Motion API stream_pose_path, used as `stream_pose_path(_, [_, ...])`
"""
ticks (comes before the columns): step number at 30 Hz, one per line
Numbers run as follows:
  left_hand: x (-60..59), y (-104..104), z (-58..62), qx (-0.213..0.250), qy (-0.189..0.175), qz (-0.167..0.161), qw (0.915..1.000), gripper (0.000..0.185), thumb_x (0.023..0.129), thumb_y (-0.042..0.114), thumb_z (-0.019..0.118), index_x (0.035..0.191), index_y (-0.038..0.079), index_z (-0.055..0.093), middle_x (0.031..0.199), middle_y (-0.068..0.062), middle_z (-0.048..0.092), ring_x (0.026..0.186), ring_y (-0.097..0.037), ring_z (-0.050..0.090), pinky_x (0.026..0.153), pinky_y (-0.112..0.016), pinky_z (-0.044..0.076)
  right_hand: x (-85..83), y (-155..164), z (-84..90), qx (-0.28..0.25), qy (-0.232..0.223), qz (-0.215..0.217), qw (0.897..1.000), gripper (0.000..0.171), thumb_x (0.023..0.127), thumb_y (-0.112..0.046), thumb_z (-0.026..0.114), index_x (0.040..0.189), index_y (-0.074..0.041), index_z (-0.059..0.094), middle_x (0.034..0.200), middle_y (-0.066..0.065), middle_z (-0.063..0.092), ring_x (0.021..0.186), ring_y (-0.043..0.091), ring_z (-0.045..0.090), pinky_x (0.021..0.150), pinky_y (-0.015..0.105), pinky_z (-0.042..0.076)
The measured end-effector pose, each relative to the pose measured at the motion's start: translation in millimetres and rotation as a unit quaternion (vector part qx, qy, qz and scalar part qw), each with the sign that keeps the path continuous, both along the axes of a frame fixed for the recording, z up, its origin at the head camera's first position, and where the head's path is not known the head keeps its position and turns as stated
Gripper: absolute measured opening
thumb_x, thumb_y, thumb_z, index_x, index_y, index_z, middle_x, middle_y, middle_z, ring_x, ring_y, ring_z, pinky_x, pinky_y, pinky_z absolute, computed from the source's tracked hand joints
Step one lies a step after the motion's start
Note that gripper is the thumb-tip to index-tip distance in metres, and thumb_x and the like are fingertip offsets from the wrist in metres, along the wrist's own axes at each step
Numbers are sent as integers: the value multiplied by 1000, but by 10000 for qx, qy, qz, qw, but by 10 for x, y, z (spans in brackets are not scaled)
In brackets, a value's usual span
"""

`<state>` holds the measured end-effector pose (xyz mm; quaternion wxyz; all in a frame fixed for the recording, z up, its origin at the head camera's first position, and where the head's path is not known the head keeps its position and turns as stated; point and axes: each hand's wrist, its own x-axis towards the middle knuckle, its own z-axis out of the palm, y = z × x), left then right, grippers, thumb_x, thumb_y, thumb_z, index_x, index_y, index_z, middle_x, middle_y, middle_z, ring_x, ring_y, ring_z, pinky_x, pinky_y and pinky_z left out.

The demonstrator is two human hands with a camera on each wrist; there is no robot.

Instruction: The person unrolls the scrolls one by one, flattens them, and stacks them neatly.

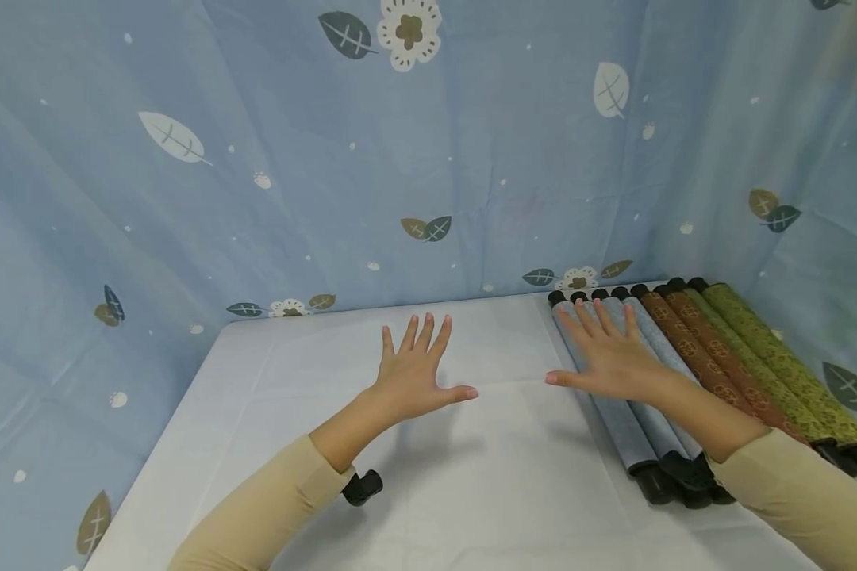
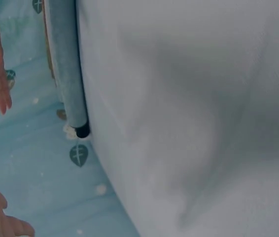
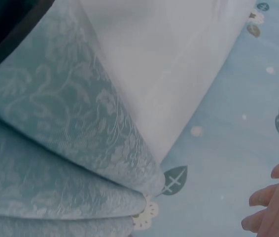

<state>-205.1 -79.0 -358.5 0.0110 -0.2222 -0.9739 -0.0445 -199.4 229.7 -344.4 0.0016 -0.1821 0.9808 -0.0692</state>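
Beige sleeves (image 1: 271,500) nearest, both palms splayed flat, holding nothing. Left hand (image 1: 414,373) over bare white tabletop (image 1: 471,476); right hand (image 1: 610,357) above — perhaps touching — the pale blue scrolls (image 1: 639,412), leftmost in the row lying at the table's right beside brown and green ones. Likely just before picking one: next calls for curling fingers round a single roll.
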Motion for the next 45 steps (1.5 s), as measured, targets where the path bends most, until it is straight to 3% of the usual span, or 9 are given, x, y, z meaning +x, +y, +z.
stream_pose_path(9, [-11,150,-23,-59,26,-197,9998,108,75,84,39,153,23,-4,158,-9,1,145,-30,-4,106,-66,-5,74,126,64,115,24,-63,9999,106,82,-74,47,153,-12,-3,155,24,-4,140,48,-6,99,65,-22])
stream_pose_path(19, [-28,210,35,-21,-9,-211,9998,106,76,83,39,153,23,-4,158,-9,1,145,-30,-3,106,-66,-6,75,207,153,160,38,-36,9999,107,82,-74,45,152,-10,-4,155,26,-4,139,49,-7,98,65,-23])
stream_pose_path(27, [-13,322,73,545,-367,-276,9975,106,77,81,42,153,21,-2,158,-11,1,145,-30,-2,107,-64,-7,79,274,181,9,-68,-122,9999,107,82,-71,51,152,-11,-3,155,25,-4,140,47,-4,104,67,-8])
stream_pose_path(37, [-2,528,60,624,-419,-415,9963,106,78,81,42,153,23,-5,158,-11,0,145,-28,1,112,-58,-1,86,401,144,-97,-301,-175,9993,109,82,-71,51,152,-10,-6,155,24,-9,141,44,-7,104,69,1])
stream_pose_path(45, [1,672,-8,476,-656,-465,9956,107,77,80,44,152,22,-6,158,-12,4,145,-28,9,114,-51,10,130,496,90,-215,-400,-127,9989,111,81,-66,59,152,-6,-1,153,30,-1,138,51,7,103,70,8])
